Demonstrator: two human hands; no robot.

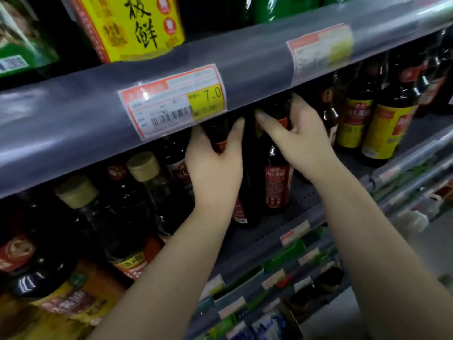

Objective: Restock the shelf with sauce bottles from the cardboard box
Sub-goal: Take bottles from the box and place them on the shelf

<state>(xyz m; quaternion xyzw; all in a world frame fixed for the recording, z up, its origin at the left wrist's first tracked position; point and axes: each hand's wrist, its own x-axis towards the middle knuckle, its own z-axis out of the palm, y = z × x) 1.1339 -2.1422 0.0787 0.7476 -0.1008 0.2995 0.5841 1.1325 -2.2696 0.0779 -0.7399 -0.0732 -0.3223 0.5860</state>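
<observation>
Both arms reach up into the shelf (289, 231) bay beneath the grey price rail (98, 123). The left hand (215, 165) is wrapped around the upper part of a dark sauce bottle (241, 204), thumb on one side and fingers on the other; the bottle's top is hidden behind the rail. The right hand (296, 136) grips the neck area of a second dark bottle (277, 182) with a red label, which stands just beside the first and appears upright on the perforated shelf floor; whether its base rests fully on the shelf cannot be told. To the right stand yellow-labelled bottles (384, 133), apart from the hands. To the left, near the camera, stand dark bottles with beige caps (144, 165). A price tag (174, 101) reading 7.0 is fixed to the rail above the left hand. The cardboard box is not in view.
</observation>
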